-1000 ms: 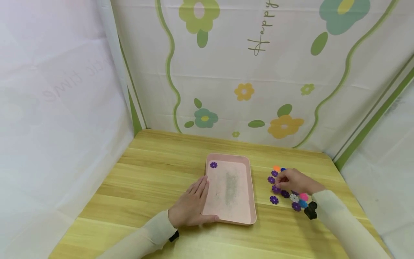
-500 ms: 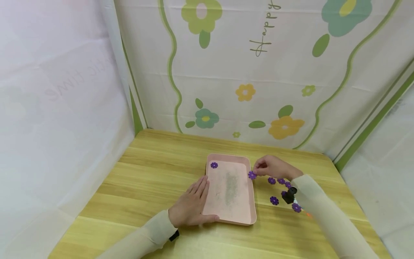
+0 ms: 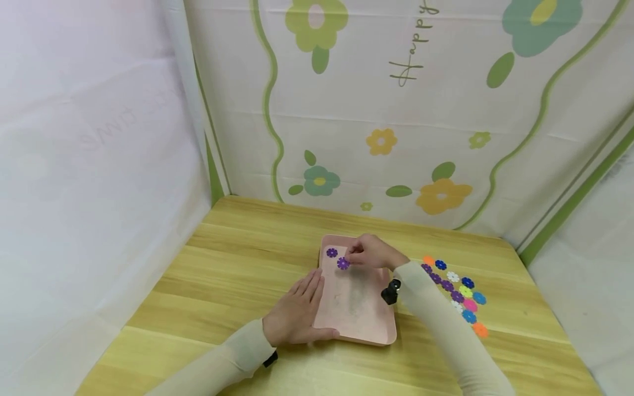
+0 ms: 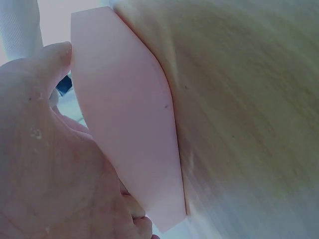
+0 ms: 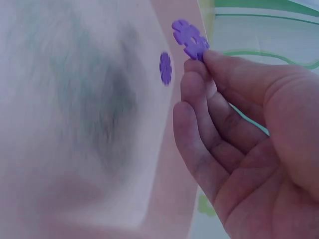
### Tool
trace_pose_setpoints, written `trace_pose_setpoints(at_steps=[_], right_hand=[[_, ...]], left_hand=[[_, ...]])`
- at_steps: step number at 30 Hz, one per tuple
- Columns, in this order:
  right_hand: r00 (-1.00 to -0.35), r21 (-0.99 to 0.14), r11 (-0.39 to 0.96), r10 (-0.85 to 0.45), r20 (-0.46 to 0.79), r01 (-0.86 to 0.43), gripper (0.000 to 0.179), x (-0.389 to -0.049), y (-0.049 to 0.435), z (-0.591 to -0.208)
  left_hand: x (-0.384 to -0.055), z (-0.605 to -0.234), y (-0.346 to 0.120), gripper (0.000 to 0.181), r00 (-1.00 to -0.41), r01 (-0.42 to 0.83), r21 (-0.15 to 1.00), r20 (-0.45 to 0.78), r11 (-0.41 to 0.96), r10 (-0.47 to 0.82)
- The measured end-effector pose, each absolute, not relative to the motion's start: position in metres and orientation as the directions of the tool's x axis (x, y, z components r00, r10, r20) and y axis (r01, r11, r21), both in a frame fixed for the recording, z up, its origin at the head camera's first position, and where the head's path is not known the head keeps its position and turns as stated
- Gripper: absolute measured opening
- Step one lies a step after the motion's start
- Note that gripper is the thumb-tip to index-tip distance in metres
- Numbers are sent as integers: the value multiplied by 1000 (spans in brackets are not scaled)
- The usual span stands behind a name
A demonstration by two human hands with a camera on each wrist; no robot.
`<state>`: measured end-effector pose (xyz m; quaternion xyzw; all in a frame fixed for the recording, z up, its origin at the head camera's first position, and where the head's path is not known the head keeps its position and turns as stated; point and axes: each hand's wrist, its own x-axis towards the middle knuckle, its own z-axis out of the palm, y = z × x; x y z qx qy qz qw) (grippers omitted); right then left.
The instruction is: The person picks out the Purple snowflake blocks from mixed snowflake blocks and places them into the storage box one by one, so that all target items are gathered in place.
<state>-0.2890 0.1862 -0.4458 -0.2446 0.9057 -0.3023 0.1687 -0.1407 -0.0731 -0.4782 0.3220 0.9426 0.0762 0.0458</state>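
My right hand (image 3: 370, 252) is over the far part of a pink tray (image 3: 389, 333) and pinches a purple flower-shaped disc (image 3: 343, 263) by its edge. In the right wrist view the pinched disc (image 5: 190, 39) is tilted between thumb and forefinger, above the tray floor. Another purple disc (image 3: 332, 252) lies flat in the tray's far left corner, also visible as a disc (image 5: 165, 68) from the right wrist. With fingers extended, my left hand (image 3: 297, 314) rests against the tray's left side and near left corner. From the left wrist, the tray's outer wall (image 4: 129, 114) shows beside that hand.
Right of the tray, several loose flower discs lie on the wooden table (image 3: 238, 264): purple (image 3: 447, 285), white, blue, yellow, pink (image 3: 470, 305) and orange (image 3: 480, 329). The right sleeve (image 3: 436, 313) passes over part of them. A floral curtain (image 3: 342, 110) hangs behind the table.
From the loose discs, my right hand has moved left with a purple disc, across the tray's right rim to above its far left area. My left hand has stayed at the tray's side.
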Motion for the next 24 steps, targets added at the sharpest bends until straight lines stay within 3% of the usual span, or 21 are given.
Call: trace_pose_setpoints(at_steps=[13,24], right_hand=[[-872,-717,665,-458,-170,-209,16,-289,161,-474],[-896,-705,689,-404,-182,-168,18,-286,155,-478]], left_hand=[[-140,-478,-71,117,-795,596,147,-30,790,606],[-140,-477,-72,118,-792,602,129,-30,788,609]])
